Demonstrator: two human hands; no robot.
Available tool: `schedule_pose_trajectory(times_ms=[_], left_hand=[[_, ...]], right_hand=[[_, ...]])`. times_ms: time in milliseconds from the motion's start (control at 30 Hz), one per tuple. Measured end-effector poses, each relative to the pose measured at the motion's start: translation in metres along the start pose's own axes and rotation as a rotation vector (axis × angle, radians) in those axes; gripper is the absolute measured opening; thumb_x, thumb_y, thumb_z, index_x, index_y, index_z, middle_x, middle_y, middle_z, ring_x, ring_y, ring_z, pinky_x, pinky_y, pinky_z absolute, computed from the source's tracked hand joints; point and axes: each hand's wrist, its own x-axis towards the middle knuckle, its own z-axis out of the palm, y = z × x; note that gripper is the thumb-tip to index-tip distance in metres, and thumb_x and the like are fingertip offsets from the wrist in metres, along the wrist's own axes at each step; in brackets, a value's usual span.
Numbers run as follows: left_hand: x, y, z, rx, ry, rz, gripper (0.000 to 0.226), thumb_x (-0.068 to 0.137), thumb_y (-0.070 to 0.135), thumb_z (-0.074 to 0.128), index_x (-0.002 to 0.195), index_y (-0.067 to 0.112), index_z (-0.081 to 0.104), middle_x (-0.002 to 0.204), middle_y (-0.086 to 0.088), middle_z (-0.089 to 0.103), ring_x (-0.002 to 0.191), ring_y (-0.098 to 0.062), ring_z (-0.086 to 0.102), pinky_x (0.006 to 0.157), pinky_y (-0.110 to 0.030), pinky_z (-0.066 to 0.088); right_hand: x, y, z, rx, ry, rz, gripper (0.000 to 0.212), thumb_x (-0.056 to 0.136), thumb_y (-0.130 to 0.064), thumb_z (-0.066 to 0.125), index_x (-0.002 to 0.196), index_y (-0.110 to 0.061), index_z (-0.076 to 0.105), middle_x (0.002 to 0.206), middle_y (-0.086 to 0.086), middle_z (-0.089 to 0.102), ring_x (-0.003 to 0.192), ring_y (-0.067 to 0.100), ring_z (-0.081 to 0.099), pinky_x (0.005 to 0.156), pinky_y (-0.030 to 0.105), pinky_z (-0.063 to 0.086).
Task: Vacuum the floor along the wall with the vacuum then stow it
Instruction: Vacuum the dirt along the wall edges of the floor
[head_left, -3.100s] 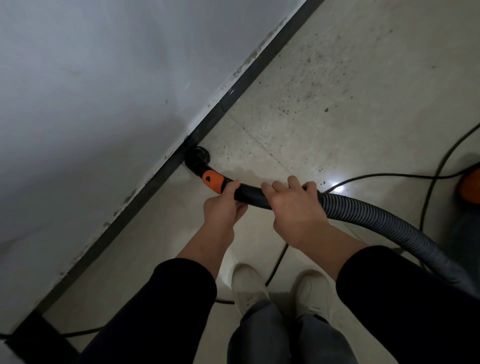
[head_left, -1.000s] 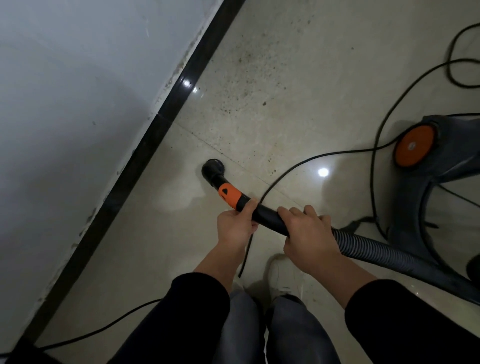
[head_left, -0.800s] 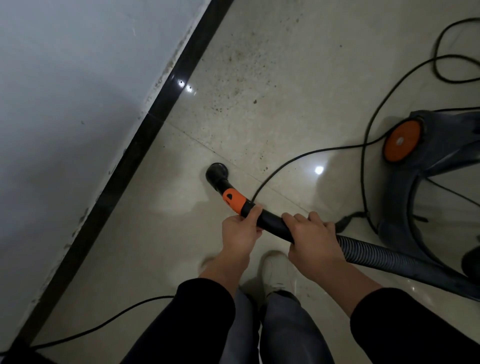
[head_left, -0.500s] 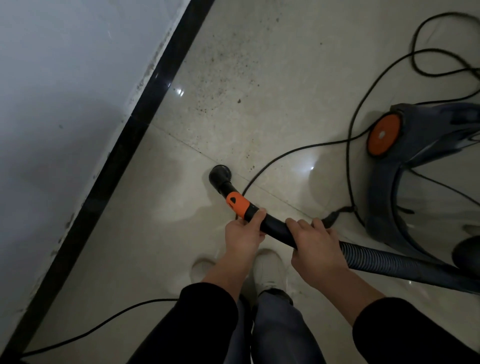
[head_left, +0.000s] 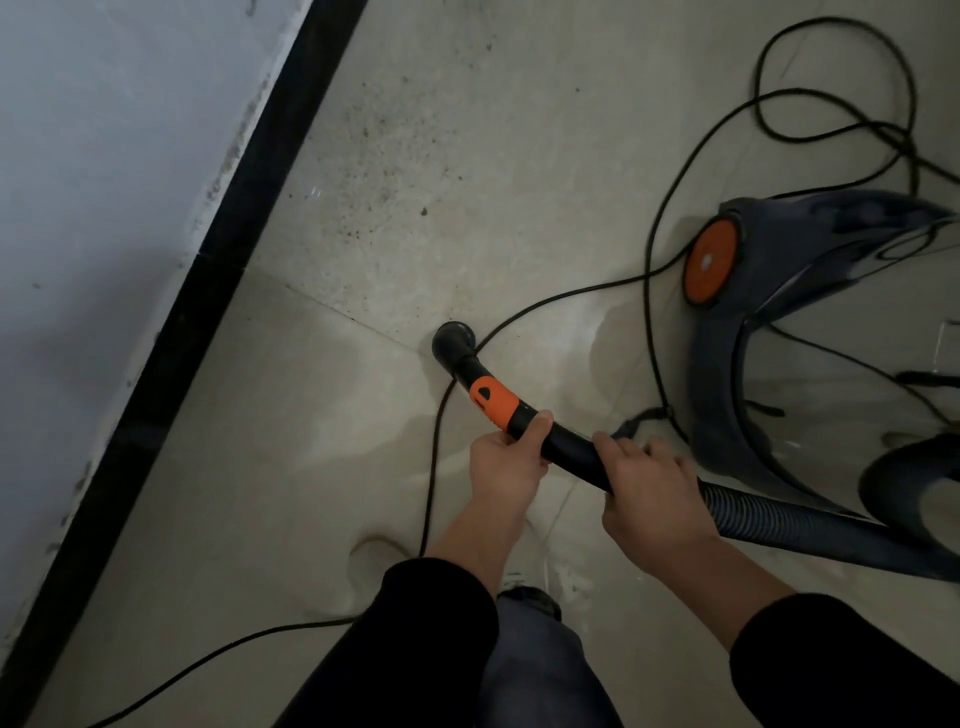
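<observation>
Both hands grip the black curved plastic vacuum wand (head_left: 566, 447): left hand (head_left: 506, 470) just behind its orange collar (head_left: 493, 402), right hand (head_left: 652, 501) beside the grey ribbed hose (head_left: 779, 522). Round nozzle (head_left: 453, 340) sits on the beige tiled floor (head_left: 291, 467), apart from the black skirting (head_left: 208, 291).

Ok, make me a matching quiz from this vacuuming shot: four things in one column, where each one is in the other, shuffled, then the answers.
1 nozzle
2 left hand
3 right hand
4 dirt specks

A grips the tube just behind the orange collar
B scattered near the baseboard
C grips the tube next to the ribbed hose
D right beside the power cord

Pairs: 1-D, 2-A, 3-C, 4-B.
</observation>
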Motion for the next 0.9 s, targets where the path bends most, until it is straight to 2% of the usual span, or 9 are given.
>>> schedule_pose_trajectory(times_ms=[133, 233, 400, 500, 667, 900], left_hand=[[0.003, 0.005, 0.009, 0.005, -0.002, 0.028, 0.024, 0.087, 0.026, 0.072, 0.072, 0.009, 0.064, 0.068, -0.005, 0.066, 0.068, -0.017, 0.064, 0.070, -0.024, 0.054], [0.009, 0.011, 0.012, 0.048, 0.007, 0.059, 0.026, 0.085, 0.030, 0.073, 0.071, 0.010, 0.064, 0.068, -0.005, 0.067, 0.067, -0.017, 0.065, 0.076, -0.030, 0.056], [0.017, 0.022, 0.014, 0.074, -0.003, 0.093, 0.025, 0.086, 0.031, 0.072, 0.072, 0.012, 0.064, 0.070, -0.004, 0.068, 0.067, -0.014, 0.065, 0.073, -0.025, 0.054], [0.021, 0.030, 0.016, 0.085, -0.015, 0.111, 0.025, 0.086, 0.033, 0.071, 0.073, 0.013, 0.065, 0.073, -0.005, 0.069, 0.072, -0.016, 0.067, 0.079, -0.029, 0.055], [0.026, 0.041, 0.018, 0.044, -0.021, 0.120, 0.026, 0.088, 0.031, 0.069, 0.072, 0.010, 0.064, 0.071, -0.005, 0.067, 0.066, -0.013, 0.065, 0.066, -0.020, 0.054], [0.027, 0.044, 0.011, -0.026, -0.019, 0.074, 0.024, 0.089, 0.027, 0.069, 0.076, 0.008, 0.063, 0.078, -0.010, 0.069, 0.072, -0.017, 0.067, 0.067, -0.021, 0.054]], right_hand=[[0.008, 0.007, -0.004, 0.003, 0.007, 0.002, 0.051, 0.091, -0.013, 0.048, 0.139, -0.022, 0.032, 0.130, -0.002, 0.051, 0.121, 0.025, 0.041, 0.097, 0.040, 0.035], [0.015, 0.008, -0.006, 0.031, 0.012, 0.010, 0.049, 0.091, -0.013, 0.049, 0.137, -0.022, 0.034, 0.127, -0.001, 0.052, 0.120, 0.026, 0.041, 0.096, 0.040, 0.036], [0.026, 0.008, -0.008, 0.051, 0.036, 0.016, 0.048, 0.092, -0.015, 0.050, 0.136, -0.022, 0.035, 0.126, -0.001, 0.053, 0.117, 0.026, 0.044, 0.095, 0.039, 0.037], [0.033, 0.007, -0.012, 0.070, 0.046, 0.016, 0.047, 0.092, -0.016, 0.051, 0.136, -0.021, 0.035, 0.125, -0.001, 0.054, 0.116, 0.026, 0.045, 0.094, 0.039, 0.038], [0.042, 0.005, -0.019, 0.082, 0.049, 0.024, 0.044, 0.091, -0.014, 0.051, 0.132, -0.020, 0.037, 0.123, 0.000, 0.055, 0.114, 0.026, 0.046, 0.091, 0.038, 0.038], [0.042, -0.002, -0.021, 0.084, 0.045, 0.013, 0.043, 0.089, -0.014, 0.052, 0.130, -0.019, 0.038, 0.120, 0.001, 0.055, 0.112, 0.026, 0.046, 0.090, 0.039, 0.038]])
